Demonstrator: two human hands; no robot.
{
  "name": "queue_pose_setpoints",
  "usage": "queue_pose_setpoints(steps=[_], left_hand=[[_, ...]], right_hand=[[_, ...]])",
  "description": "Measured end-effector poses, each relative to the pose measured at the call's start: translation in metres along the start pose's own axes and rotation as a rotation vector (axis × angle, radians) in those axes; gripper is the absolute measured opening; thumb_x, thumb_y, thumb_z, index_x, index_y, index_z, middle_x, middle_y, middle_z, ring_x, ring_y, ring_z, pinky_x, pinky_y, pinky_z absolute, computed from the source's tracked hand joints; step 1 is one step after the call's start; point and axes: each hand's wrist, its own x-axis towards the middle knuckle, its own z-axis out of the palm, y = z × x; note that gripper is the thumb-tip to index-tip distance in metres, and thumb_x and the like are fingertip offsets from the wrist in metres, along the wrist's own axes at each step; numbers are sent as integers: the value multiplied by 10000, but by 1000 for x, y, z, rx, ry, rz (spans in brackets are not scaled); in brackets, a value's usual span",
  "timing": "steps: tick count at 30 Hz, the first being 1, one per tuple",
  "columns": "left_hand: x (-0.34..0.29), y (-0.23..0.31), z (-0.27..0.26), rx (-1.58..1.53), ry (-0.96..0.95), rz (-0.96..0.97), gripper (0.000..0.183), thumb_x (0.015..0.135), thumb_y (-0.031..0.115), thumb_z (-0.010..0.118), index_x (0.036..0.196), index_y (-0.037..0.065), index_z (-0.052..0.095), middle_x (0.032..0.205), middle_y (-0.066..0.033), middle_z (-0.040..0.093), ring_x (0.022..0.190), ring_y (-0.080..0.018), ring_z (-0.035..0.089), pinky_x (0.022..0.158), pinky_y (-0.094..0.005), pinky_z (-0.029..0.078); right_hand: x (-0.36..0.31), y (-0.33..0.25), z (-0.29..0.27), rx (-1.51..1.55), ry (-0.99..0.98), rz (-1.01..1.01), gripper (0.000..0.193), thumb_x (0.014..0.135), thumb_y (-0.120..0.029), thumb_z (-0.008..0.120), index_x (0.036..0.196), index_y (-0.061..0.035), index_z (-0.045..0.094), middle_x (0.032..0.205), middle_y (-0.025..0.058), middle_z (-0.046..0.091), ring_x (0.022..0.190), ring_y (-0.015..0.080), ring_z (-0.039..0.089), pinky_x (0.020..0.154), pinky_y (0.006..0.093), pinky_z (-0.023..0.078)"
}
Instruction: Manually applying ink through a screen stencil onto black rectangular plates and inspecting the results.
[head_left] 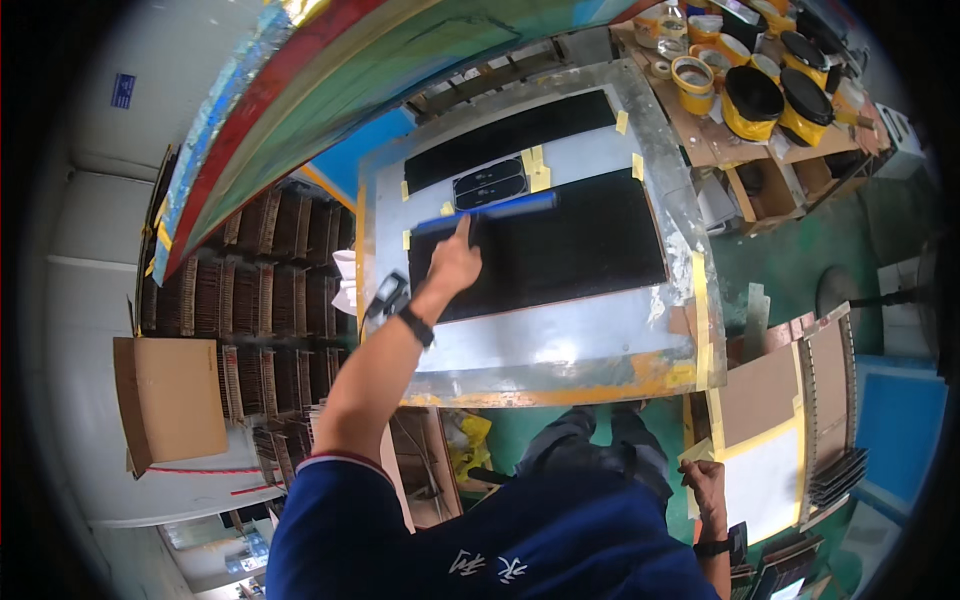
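My left hand point(456, 266) reaches across a flat table, its index finger stretched forward and the other fingers wrapped round the handle of a long blue roller point(525, 205). That roller lies along the far edge of a large black panel point(560, 250). Just beyond it sits a small black piece with rounded ends point(490, 184), and past that a second, narrower black panel point(510, 136). Bits of yellow tape point(540, 172) mark the panels' edges. Low at my right side, away from the table, my right hand point(704, 482) is curled closed with nothing visible in it.
A raised screen frame point(330, 95) with a red border slants over the table's far left. Several tubs point(752, 100) crowd a wooden bench at far right. Dark racks point(260, 300) and a cardboard box point(180, 393) stand left; taped boards point(765, 410) lean at right.
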Motion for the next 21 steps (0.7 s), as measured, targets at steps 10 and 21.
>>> queue_pose_setpoints(steps=[10, 21], left_hand=[[-184, 71, -27, -512, 95, 549, 586, 932, 101, 537, 1455, -28, 306, 1224, -347, 545, 1086, -504, 569, 905, -444, 488], [-331, 217, 98, -650, -386, 1389, 597, 871, 60, 599, 1436, 38, 409, 886, -174, 530, 696, -344, 596, 600, -426, 513]], right_hand=[[-48, 4, 15, -179, 132, -71, 447, 844, -391, 678, 788, 51, 714, 654, 102, 669, 584, 145, 585, 583, 304, 465], [-175, 155, 46, 100, 437, 312, 394, 844, -385, 710, 809, 6, 728, 661, 42, 651, 599, 114, 550, 561, 277, 445]])
